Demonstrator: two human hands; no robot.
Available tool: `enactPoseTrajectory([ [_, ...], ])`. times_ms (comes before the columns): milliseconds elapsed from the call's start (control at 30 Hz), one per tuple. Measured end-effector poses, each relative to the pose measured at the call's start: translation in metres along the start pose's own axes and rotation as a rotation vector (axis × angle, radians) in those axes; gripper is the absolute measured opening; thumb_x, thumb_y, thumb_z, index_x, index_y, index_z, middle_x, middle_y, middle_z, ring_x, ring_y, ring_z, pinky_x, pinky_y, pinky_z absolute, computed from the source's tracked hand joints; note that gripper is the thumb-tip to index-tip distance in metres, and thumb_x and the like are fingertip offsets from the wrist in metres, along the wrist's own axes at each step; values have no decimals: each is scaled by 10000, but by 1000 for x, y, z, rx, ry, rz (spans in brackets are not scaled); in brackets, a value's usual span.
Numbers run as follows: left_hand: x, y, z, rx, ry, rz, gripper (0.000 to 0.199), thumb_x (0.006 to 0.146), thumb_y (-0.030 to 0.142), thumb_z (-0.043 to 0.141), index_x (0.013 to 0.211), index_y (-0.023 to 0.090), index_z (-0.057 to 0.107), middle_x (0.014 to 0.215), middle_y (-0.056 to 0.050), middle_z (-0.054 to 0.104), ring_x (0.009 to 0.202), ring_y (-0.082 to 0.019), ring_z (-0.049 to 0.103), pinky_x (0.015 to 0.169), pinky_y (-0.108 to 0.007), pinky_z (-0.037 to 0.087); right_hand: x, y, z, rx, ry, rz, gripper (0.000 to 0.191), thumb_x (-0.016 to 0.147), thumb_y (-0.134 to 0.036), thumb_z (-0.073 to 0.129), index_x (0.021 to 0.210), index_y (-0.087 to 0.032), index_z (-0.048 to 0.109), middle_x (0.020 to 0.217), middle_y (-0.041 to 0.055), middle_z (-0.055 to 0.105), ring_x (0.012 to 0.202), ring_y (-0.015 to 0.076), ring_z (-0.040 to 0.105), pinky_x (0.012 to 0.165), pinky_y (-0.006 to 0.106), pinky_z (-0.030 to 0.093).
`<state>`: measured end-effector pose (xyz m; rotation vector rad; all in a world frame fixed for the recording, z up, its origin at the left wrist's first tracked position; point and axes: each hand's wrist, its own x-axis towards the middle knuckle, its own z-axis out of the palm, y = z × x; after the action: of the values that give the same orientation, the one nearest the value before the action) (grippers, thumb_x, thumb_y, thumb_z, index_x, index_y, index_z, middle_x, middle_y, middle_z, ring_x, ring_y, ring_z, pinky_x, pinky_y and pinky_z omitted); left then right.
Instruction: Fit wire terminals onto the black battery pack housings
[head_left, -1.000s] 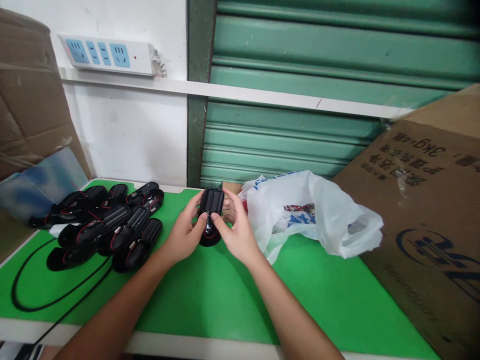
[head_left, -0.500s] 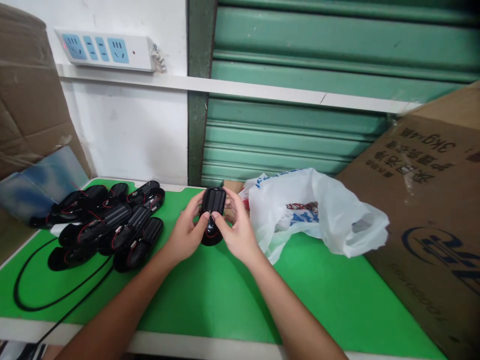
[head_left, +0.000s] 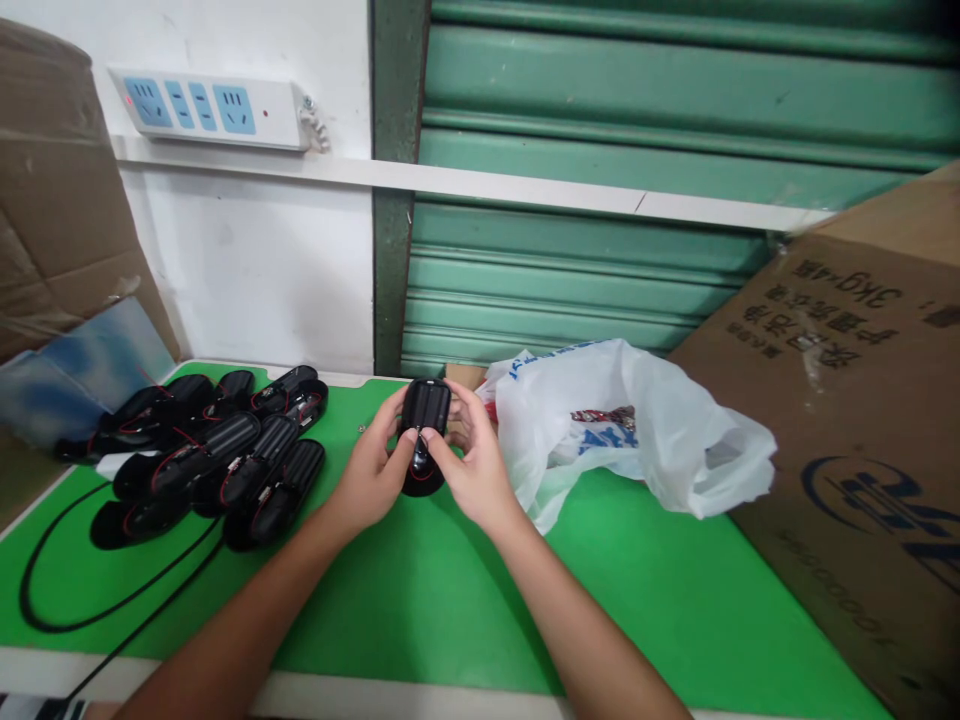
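Between my two hands is a black plastic housing [head_left: 426, 405] with a ribbed upper part, a rounded lower part and a thin red wire. My left hand [head_left: 375, 470] grips its left side, and my right hand [head_left: 474, 455] grips its right side. Both thumbs press near the middle of the housing, where the ribbed part meets the rounded one. What lies under the thumbtips is too small to tell. To the left, several similar black housings [head_left: 259, 465] with red wires lie in a pile on the green mat [head_left: 420, 600].
A white plastic bag [head_left: 697, 450] with small red-and-silver contents lies open right of my hands. Large cardboard boxes stand at the right [head_left: 862, 400] and left [head_left: 60, 190]. A black cable [head_left: 67, 625] loops at the front left. A power strip [head_left: 210, 108] is on the wall.
Almost nothing differs; both hands keep the same hold on the black housing. The view has shifted very slightly.
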<state>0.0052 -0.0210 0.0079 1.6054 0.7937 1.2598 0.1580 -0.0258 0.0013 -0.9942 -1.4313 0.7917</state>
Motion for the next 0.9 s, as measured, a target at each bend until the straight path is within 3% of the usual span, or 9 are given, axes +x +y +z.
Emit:
enactPoseTrajectory([
  [600,0,-9,2,40,36,9,584,1043,419,536,1563,172,436,1633,-177,499,1527,-291,468,1308,-478,314,-1,3,4,-39,33,8,568,927,-315,629,1468,-258,462,1282,118,667,1127,259,667,743,343,575],
  [900,-4,-9,7,129,95,15,563,1040,367,530,1563,175,449,1623,-179,509,1535,-310,454,1297,-501,327,-3,-2,6,-72,42,-13,566,930,-300,606,1473,-239,457,1360,138,630,1183,268,639,756,347,584],
])
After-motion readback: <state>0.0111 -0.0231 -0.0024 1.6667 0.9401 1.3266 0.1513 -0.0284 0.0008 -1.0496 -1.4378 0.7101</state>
